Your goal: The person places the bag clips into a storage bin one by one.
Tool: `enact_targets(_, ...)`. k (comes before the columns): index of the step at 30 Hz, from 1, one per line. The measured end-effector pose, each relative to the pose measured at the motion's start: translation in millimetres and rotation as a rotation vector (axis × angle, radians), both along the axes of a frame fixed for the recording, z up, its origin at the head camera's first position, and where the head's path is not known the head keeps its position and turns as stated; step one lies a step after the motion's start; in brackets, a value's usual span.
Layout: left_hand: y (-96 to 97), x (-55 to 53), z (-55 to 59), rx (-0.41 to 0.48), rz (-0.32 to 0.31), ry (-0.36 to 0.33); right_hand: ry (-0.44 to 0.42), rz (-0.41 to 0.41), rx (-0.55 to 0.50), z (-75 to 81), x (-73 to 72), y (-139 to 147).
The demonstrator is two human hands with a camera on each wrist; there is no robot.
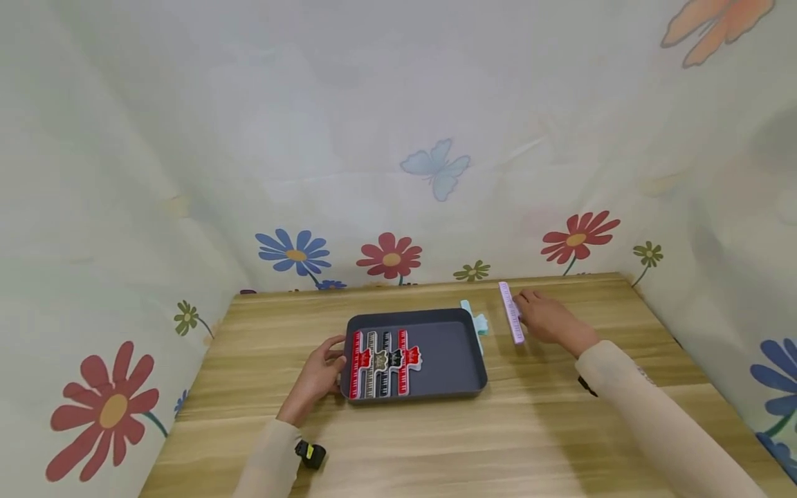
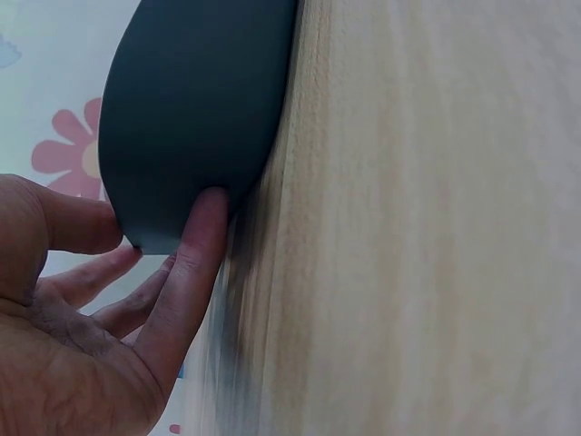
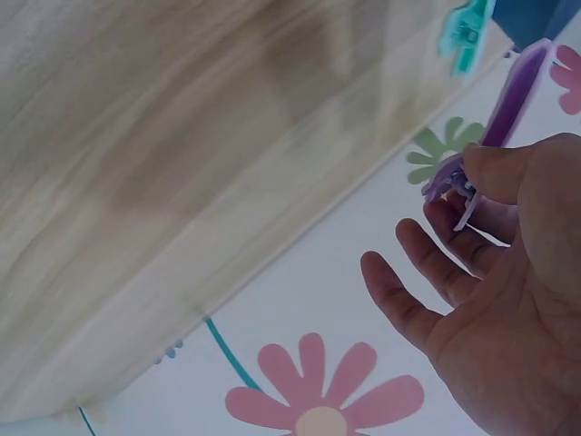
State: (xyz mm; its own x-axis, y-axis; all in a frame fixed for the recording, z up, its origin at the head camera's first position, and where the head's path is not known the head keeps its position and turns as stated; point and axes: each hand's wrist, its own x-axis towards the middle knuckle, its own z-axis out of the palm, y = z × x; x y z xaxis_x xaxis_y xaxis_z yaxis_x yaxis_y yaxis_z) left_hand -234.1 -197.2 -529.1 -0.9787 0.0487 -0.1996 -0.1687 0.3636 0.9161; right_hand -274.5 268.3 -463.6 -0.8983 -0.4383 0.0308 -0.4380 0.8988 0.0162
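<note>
A dark grey baking tray [image 1: 445,353] rests on the table. At its left end my left hand [image 1: 320,372] grips it, with the thumb by the rim and a finger against the outer wall [image 2: 195,118]. Piano-key patterned clips lie side by side in the tray's left half: a red clip [image 1: 356,366], a cream clip [image 1: 371,377], a black clip [image 1: 385,377] and another red clip [image 1: 403,373]. My right hand [image 1: 548,318] pinches a purple clip [image 1: 512,315] by its handle side between thumb and fingers, right of the tray; its outer fingers are spread [image 3: 399,295].
A mint-green clip [image 1: 481,324] is at the tray's right edge, partly hidden behind its rim. The wooden table [image 1: 398,443] meets a flower-printed cloth wall [image 1: 336,173] at the back and sides.
</note>
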Motion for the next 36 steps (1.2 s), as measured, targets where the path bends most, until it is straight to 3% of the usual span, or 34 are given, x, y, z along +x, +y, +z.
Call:
enact_targets(8,-0.5,0.7,-1.7,0.009,-0.03,0.032,0.04,0.008,-0.035,5.1,7.6,-6)
enact_targets(19,0.2,2.7,-1.7,0.026,-0.014,0.034,0.053,0.069,-0.045,26.4,17.0,-14)
enact_targets(29,-2.7,2.4,1.5,0.027,-0.01,0.019,0.086,0.083,-0.08,33.1,23.2,-28)
enact_targets(36,-5.0,2.4,1.6,0.018,-0.017,0.031,0.155,0.114,-0.068,36.9,28.4,-39)
